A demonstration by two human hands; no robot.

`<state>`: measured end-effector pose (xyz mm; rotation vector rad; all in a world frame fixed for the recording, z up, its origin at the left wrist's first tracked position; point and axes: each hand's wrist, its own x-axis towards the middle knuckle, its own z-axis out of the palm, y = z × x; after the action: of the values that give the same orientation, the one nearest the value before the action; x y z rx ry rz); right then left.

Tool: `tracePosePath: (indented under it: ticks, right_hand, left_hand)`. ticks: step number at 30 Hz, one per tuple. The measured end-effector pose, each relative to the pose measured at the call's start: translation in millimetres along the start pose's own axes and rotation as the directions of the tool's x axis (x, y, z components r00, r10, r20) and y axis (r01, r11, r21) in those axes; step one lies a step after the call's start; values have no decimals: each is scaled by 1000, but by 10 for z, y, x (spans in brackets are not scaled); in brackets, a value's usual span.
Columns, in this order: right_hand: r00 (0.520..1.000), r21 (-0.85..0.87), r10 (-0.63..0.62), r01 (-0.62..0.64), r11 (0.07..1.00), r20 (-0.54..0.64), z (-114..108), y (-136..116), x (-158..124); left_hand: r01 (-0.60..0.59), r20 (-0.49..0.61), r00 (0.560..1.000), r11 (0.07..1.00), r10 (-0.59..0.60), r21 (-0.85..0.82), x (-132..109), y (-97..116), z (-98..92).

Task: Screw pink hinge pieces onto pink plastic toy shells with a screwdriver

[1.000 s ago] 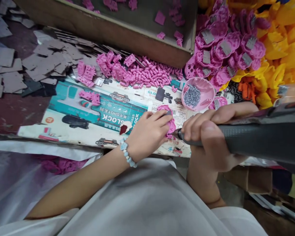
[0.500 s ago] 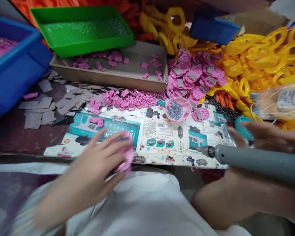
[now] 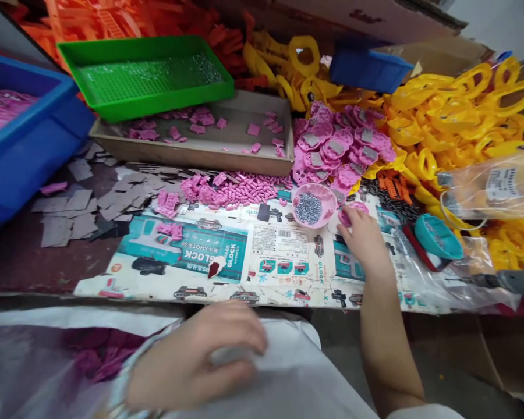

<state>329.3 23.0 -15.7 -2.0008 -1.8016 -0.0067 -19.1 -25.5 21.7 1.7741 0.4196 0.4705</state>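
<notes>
Printed cardboard [image 3: 288, 279] — right hand [image 3: 364, 241], rotary tool [image 3: 510, 282] released, apparently pinching a pink plastic piece [image 3: 351, 212]

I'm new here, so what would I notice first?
The big heap of bright yellow plastic parts on the right would catch your eye first. Next come the pink pieces with grey plates in the middle, then the green tray at the top left and the blue bin beside it.

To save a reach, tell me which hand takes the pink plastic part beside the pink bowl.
The right hand, probably: its fingers are on the pink plastic part, while the left hand lies back at the lap.
</notes>
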Motion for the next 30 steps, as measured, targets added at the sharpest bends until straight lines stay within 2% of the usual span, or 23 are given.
tracePosePath:
  ticks: [1, 3, 6, 7, 8, 9, 10, 11, 12, 13, 14, 15, 16, 19, 22, 24, 26, 28, 30]
  right_hand:
    - [1000, -9, 4, -4, 1000, -14, 2, 11, -20]
    - [995, -2, 5, -5, 1000, -104, -66, -89, -131]
    - [958, 73, -39, 61, 995, -283, -257, -517, -402]
    - [954, 106, -102, 136, 985, -282, -314, -697, -481]
    - [952, 141, -206, 241, 960, -225, -359, -872, -534]
    - [942, 201, -321, 334, 921, -97, -385, -1029, -552]
    - [892, 310, -449, 413, 857, 55, -391, -1159, -529]
    - [824, 434, -547, 443, 784, 146, -374, -1258, -464]
    - [791, 488, -585, 444, 751, 181, -333, -1328, -361]
    - [794, 483, -578, 436, 759, 191, -269, -1374, -229]
    - [834, 420, -523, 417, 806, 177, -182, -1405, -79]
    - [871, 341, -461, 387, 857, 171, -76, -1430, 76]
    - [889, 261, -417, 363, 894, 192, 44, -1455, 225]
    - [908, 52, -297, 295, 954, 294, 412, -1557, 549]
    - [917, -54, -211, 243, 969, 339, 626, -1655, 638]
    - [920, -62, -200, 234, 970, 336, 616, -1688, 589]
    - [927, -21, -220, 237, 971, 304, 491, -1705, 479]
    - [930, 64, -258, 250, 966, 262, 299, -1721, 328]
    - [910, 225, -337, 285, 932, 242, 110, -1742, 169]
  left_hand:
    - [17, -12, 1000, 987, -19, -162, 184, -24, 62]
    - [88, -103, 984, 896, -146, -435, 462, -112, 185]
    - [69, -183, 922, 611, -340, -789, 666, -262, 310]
    - [22, -199, 909, 518, -366, -855, 691, -298, 320]
    - [-36, -230, 894, 452, -383, -891, 700, -322, 310]
    - [-94, -278, 871, 417, -405, -904, 699, -337, 283]
    - [-139, -328, 833, 406, -445, -903, 689, -342, 243]
    - [-162, -370, 785, 413, -496, -896, 673, -342, 197]
    - [-161, -398, 735, 429, -549, -889, 655, -338, 149]
    - [-140, -407, 695, 444, -592, -885, 636, -332, 106]
    - [-109, -401, 671, 453, -623, -885, 616, -327, 70]
    - [-81, -397, 659, 465, -638, -881, 598, -322, 46]
    - [-65, -404, 654, 485, -639, -872, 582, -320, 32]
    - [-66, -466, 645, 563, -605, -824, 538, -325, 31]
    - [-31, -513, 642, 650, -570, -760, 492, -350, 26]
    - [33, -544, 647, 733, -534, -680, 461, -379, -7]
    - [98, -577, 648, 805, -498, -585, 437, -411, -54]
    - [154, -601, 651, 855, -465, -495, 424, -432, -99]
    - [186, -610, 674, 895, -416, -405, 420, -432, -130]
